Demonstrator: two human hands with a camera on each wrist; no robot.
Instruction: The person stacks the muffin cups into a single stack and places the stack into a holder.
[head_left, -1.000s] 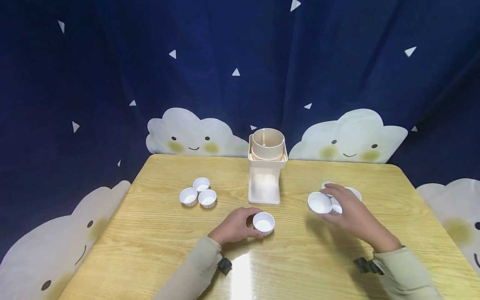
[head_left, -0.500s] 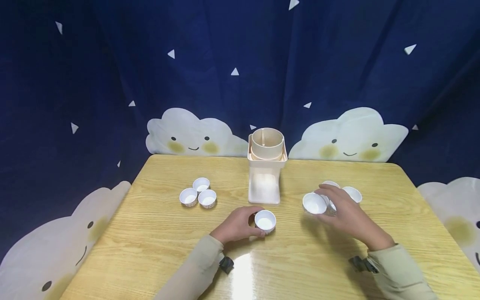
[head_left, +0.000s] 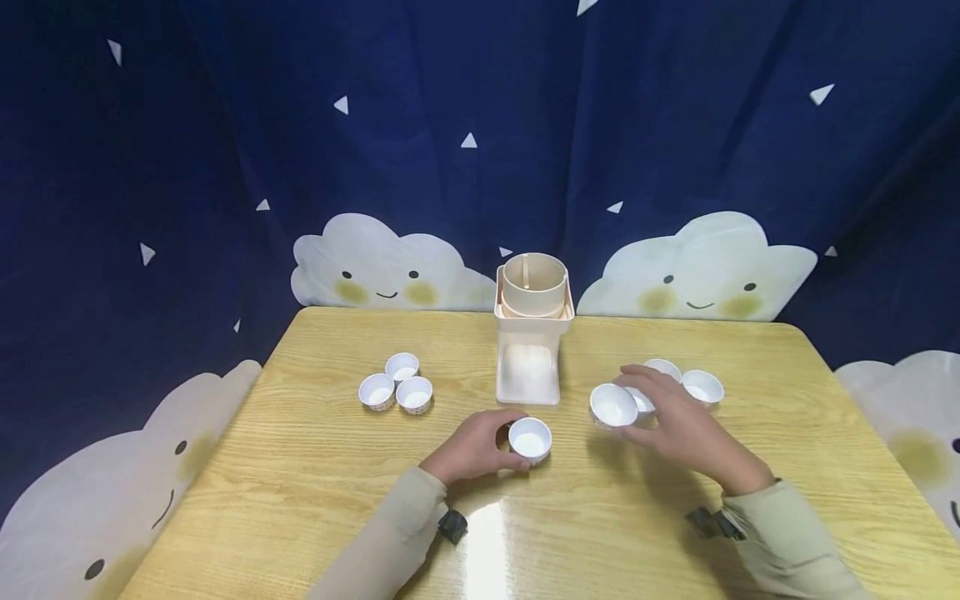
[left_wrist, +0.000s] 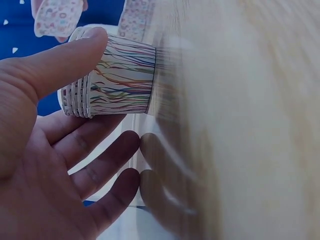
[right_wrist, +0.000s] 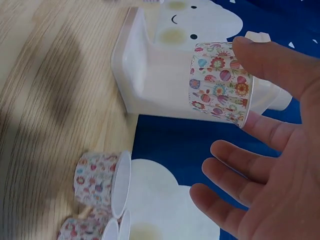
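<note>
My left hand [head_left: 474, 448] grips a stack of nested paper baking cups [head_left: 530, 442] near the middle front, thumb on one side and fingers on the other. Seen from the left wrist, the stack [left_wrist: 125, 80] has colourful wavy lines on its outermost cup and several rims at its mouth; its base is close over the table. My right hand [head_left: 681, 429] pinches a flower-printed paper baking cup [right_wrist: 220, 82] between thumb and index finger, raised over the table with its mouth up. The other right fingers [right_wrist: 235, 165] are spread loosely. Behind that hand stands a partly hidden cup [head_left: 640, 402].
A cream-coloured stand with a round hopper [head_left: 535, 287] is at the back centre. Three cups [head_left: 415, 396] cluster on the left of the wooden table [head_left: 300, 500]. Two more, a rear cup [head_left: 663, 369] and a right-hand cup [head_left: 702, 387], sit on the right. A blue curtain [head_left: 420, 108] hangs behind.
My right hand has carried its cup leftward, toward the stack, uncovering more of the cups on the right. The left hand and its stack have shifted slightly right, then stayed nearly still.
</note>
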